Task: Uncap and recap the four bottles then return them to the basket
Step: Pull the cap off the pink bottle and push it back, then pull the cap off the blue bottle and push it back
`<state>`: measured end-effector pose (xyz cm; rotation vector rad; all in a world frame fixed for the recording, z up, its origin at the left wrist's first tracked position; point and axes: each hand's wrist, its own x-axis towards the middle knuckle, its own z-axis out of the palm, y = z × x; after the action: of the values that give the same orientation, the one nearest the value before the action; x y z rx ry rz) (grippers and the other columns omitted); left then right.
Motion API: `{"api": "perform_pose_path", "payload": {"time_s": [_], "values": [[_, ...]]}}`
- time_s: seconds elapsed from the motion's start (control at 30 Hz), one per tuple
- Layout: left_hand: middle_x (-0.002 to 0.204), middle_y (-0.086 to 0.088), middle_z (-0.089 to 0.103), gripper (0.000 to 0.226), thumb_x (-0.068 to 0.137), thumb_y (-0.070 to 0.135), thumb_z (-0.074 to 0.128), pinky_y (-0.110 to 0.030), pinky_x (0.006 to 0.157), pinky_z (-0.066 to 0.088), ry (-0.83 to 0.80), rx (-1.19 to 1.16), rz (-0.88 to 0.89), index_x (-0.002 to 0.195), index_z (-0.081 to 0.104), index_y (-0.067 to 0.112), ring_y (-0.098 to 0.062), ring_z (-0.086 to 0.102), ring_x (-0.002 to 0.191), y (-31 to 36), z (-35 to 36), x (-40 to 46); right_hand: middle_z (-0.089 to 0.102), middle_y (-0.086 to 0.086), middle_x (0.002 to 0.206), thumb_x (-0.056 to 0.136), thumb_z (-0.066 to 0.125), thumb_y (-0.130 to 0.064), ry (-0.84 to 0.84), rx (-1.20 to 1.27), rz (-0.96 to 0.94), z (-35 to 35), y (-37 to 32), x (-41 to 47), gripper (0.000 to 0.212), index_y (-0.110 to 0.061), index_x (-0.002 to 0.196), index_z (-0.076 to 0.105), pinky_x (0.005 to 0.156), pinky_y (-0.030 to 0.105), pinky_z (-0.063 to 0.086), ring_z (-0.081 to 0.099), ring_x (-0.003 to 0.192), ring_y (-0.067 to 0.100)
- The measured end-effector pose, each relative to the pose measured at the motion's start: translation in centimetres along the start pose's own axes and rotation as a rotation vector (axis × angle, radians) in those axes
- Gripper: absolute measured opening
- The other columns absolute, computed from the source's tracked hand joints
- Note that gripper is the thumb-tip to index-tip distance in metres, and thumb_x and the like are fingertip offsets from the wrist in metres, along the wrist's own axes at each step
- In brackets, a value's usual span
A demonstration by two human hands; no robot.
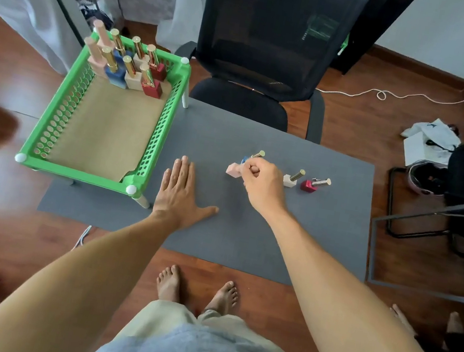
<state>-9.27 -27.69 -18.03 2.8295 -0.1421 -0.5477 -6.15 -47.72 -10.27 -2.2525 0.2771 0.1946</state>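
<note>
On the grey desk (244, 240), near its middle, the right hand (258, 180) is curled into a loose fist, knuckles up, fingers pinched around something at the pink bottle (233, 170). What exactly the fingertips hold is hidden by the hand. A blue bottle (245, 159) shows just behind the fingers, its gold cap (258, 154) poking out above the knuckles. The right forearm reaches in from the lower right, bare.

The left hand (180, 188) lies flat on the desk, palm down, fingers straight and together, thumb spread to the right; it holds nothing. It sits well apart from the bottles, between them and the basket (47, 124).

To the right of the right hand stand a beige bottle (289, 180) and, just beside it, a red bottle (309, 185), both capped with metallic caps.

The green basket stands on short white legs at the desk's left edge, lined with brown paper. At its far end a cluster of similar bottles stands upright in pink, blue, beige and red.

Beyond the desk is a black mesh chair (264, 57). The floor (390, 117) is reddish wood, with a white cable (381, 94) trailing across it and a white bag (429, 139) at the right. Bare feet (195, 289) show below the desk's near edge.
</note>
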Motion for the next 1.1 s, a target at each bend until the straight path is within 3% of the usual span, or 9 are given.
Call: {"api": "perform_pose_path", "payload": {"time_s": [0.07,0.23,0.3,0.4,0.6,0.7,0.93,1.0,1.1], "values": [[0.166,-0.012,-0.018,0.133,0.069,0.095,0.031,-0.044,0.123,-0.011,0.023,-0.015,-0.020,0.157,-0.012,0.005,-0.023,-0.025,0.151,-0.3,0.9,-0.1,0.071,0.011,0.075,0.103,0.054,-0.018,-0.017,-0.030,-0.026,0.5,-0.5,0.6,0.024,-0.003,0.092,0.069,0.063,0.042,0.048,0.065,0.075,0.033],[0.166,-0.010,-0.020,0.130,0.072,0.096,0.027,-0.044,0.122,-0.013,0.061,-0.045,-0.011,0.156,-0.016,0.008,-0.020,-0.028,0.149,-0.9,2.0,-0.1,0.062,-0.031,0.058,0.097,0.055,-0.016,-0.050,-0.056,-0.074,1.7,-2.1,2.6,0.021,-0.003,0.087,0.068,0.058,0.012,0.033,0.057,0.064,-0.011],[0.166,-0.010,-0.020,0.129,0.073,0.096,0.027,-0.044,0.122,-0.013,0.064,-0.043,-0.008,0.156,-0.016,0.008,-0.021,-0.028,0.149,-1.0,2.0,-0.1,0.058,-0.040,0.057,0.097,0.057,-0.014,-0.057,-0.076,-0.076,2.0,-2.7,3.4,0.019,-0.002,0.088,0.069,0.052,0.008,0.037,0.056,0.062,-0.020],[0.165,-0.009,-0.021,0.128,0.073,0.096,0.024,-0.045,0.122,-0.014,0.055,-0.037,-0.009,0.157,-0.016,0.008,-0.020,-0.030,0.149,-1.0,2.0,-0.1,0.059,-0.024,0.057,0.097,0.058,-0.015,-0.066,-0.135,-0.059,2.5,-3.5,4.4,0.017,-0.005,0.089,0.069,0.047,0.021,0.036,0.057,0.059,-0.004],[0.165,-0.008,-0.023,0.126,0.074,0.096,0.020,-0.045,0.122,-0.013,0.050,-0.032,-0.004,0.157,-0.018,0.009,-0.020,-0.031,0.148,-1.0,1.9,-0.3,0.055,-0.022,0.066,0.097,0.058,-0.011,-0.068,-0.213,-0.085,3.2,-4.2,4.7,0.017,-0.003,0.087,0.071,0.053,0.029,0.044,0.054,0.061,0.008],[0.165,-0.008,-0.023,0.125,0.074,0.096,0.020,-0.045,0.122,-0.013,0.053,-0.029,-0.004,0.157,-0.018,0.009,-0.020,-0.031,0.148,-1.0,1.8,-0.3,0.060,-0.013,0.069,0.097,0.058,-0.009,-0.063,-0.228,-0.093,3.3,-4.2,4.6,0.017,-0.003,0.087,0.071,0.057,0.033,0.048,0.060,0.068,0.020],[0.165,-0.008,-0.023,0.125,0.075,0.096,0.020,-0.045,0.122,-0.013,0.053,-0.026,-0.007,0.157,-0.017,0.009,-0.020,-0.031,0.148,-1.0,1.8,-0.3,0.059,-0.014,0.069,0.097,0.061,-0.013,-0.054,-0.197,-0.106,3.4,-4.0,4.6,0.015,-0.001,0.096,0.071,0.066,0.046,0.059,0.068,0.081,0.034],[0.165,-0.008,-0.023,0.126,0.074,0.096,0.021,-0.045,0.122,-0.014,0.054,-0.031,-0.010,0.157,-0.017,0.009,-0.019,-0.032,0.148,-1.0,1.9,-0.3,0.065,-0.004,0.072,0.098,0.062,-0.017,-0.044,-0.181,-0.111,3.4,-3.9,4.4,0.023,0.000,0.113,0.069,0.065,0.044,0.055,0.062,0.081,0.035],[0.165,-0.008,-0.023,0.126,0.074,0.096,0.021,-0.045,0.122,-0.015,0.051,-0.033,-0.010,0.157,-0.016,0.009,-0.018,-0.032,0.148,-1.0,1.9,-0.2,0.060,-0.015,0.067,0.100,0.062,-0.026,-0.010,-0.124,-0.109,3.3,-3.7,3.7,0.037,-0.009,0.134,0.062,0.069,0.030,0.043,0.058,0.079,0.018]]}}
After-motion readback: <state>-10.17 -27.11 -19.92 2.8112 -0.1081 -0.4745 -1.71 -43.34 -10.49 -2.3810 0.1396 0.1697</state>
